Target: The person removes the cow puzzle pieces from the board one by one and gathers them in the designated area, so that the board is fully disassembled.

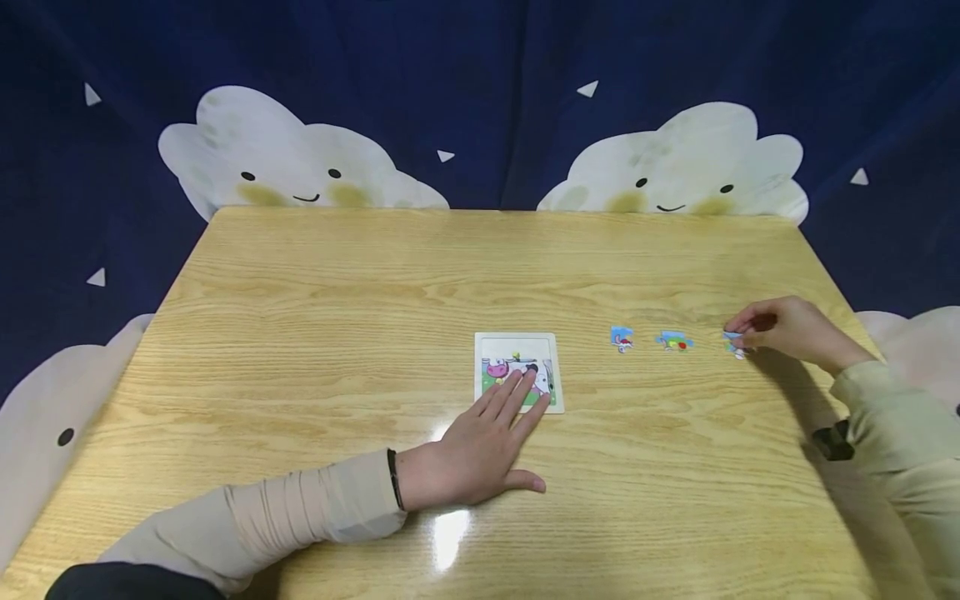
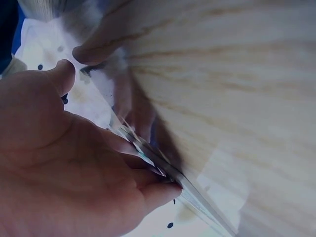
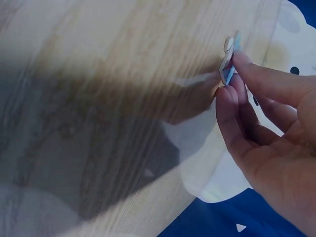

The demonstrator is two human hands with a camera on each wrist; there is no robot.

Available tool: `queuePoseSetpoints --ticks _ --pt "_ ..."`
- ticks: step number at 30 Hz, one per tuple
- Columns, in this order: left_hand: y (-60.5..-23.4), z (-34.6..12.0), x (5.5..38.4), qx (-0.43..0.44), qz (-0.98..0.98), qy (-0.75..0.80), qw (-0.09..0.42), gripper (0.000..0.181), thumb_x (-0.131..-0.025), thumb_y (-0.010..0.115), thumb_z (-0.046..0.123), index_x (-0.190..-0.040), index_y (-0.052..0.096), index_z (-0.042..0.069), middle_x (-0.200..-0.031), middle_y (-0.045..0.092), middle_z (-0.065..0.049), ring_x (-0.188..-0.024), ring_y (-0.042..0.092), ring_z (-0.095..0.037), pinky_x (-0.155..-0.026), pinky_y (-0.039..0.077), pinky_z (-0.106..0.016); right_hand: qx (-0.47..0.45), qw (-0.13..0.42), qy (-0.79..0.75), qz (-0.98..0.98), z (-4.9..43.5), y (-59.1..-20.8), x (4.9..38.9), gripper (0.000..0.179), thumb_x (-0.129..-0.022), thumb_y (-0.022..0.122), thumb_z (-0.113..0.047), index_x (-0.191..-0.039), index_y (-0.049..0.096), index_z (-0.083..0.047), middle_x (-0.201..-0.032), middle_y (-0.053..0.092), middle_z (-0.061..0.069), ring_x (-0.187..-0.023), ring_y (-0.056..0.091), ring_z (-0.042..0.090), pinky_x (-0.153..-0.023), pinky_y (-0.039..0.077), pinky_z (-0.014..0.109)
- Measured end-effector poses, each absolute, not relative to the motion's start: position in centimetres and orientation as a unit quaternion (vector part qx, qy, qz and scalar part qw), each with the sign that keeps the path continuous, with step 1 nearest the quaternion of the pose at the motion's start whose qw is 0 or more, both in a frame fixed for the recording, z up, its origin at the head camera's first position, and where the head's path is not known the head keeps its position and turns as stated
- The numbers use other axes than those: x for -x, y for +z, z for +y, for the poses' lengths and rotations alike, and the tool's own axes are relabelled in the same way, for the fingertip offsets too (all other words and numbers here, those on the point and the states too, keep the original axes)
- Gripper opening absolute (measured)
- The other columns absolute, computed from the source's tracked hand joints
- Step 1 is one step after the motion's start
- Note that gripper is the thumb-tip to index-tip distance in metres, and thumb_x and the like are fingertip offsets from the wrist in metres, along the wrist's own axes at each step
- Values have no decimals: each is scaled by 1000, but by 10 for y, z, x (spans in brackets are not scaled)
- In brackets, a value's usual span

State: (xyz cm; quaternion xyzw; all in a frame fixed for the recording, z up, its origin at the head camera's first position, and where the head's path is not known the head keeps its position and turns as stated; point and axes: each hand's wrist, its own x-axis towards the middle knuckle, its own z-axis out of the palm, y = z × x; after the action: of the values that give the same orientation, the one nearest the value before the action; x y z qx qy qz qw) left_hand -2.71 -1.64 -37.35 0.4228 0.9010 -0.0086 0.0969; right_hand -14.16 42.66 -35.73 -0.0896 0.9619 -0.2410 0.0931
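A square puzzle board (image 1: 519, 337) with a white border lies near the middle of the table, a cow picture filling its lower part and a white strip along its top. My left hand (image 1: 483, 450) lies over it with straight, spread fingers, their tips on the cow picture. At the right, my right hand (image 1: 797, 333) pinches a blue puzzle piece (image 1: 733, 337) between thumb and fingers. The right wrist view shows this piece (image 3: 229, 61) tilted on edge at the fingertips. Two more puzzle pieces, one with a red-and-white figure (image 1: 621, 337) and one with green and red (image 1: 674, 341), lie between board and right hand.
The wooden table (image 1: 337, 292) reaches back to a dark blue curtain (image 1: 480, 75) printed with smiling white clouds. A dark band (image 1: 834, 440) shows at the right wrist. Light glares off the tabletop in front of the left hand.
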Motion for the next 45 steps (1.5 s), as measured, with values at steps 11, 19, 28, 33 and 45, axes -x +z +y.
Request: queuePoseSetpoints --ticks 11,19,28,33,45 --pt "-373 -16 26 -426 900 -14 92 94 -93 39 68 -157 13 3 -161 2 -25 -148 5 -35 -118 13 -40 100 71 -243 962 423 -351 136 15 -83 76 -1 -97 74 2 -87 72 11 -69 56 -3 -56 45 18" --pt "-371 -15 23 -426 900 0 94 95 -93 40 68 -157 13 4 -161 4 -24 -148 6 -35 -118 15 -41 175 61 -286 940 362 -338 123 13 -85 75 -2 -98 74 -4 -85 70 4 -73 63 6 -61 51 21" --pt "-370 -13 19 -423 899 5 113 95 -93 39 68 -157 11 4 -161 2 -24 -149 3 -35 -118 15 -40 238 97 -358 898 260 -344 120 11 -88 70 3 -98 73 -1 -85 72 4 -77 67 16 -67 54 24" --pt "-370 -12 19 -418 902 -2 110 95 -93 39 69 -158 12 6 -161 3 -23 -149 4 -34 -118 14 -39 274 109 -384 875 211 -352 122 12 -87 70 5 -97 73 0 -88 73 5 -80 68 17 -71 54 28" --pt "-371 -9 19 -409 904 -15 125 96 -92 39 71 -158 11 7 -162 0 -22 -149 0 -33 -119 12 -39 299 139 -369 869 151 -365 136 9 -88 71 1 -95 74 -3 -88 73 2 -77 64 11 -72 53 29"
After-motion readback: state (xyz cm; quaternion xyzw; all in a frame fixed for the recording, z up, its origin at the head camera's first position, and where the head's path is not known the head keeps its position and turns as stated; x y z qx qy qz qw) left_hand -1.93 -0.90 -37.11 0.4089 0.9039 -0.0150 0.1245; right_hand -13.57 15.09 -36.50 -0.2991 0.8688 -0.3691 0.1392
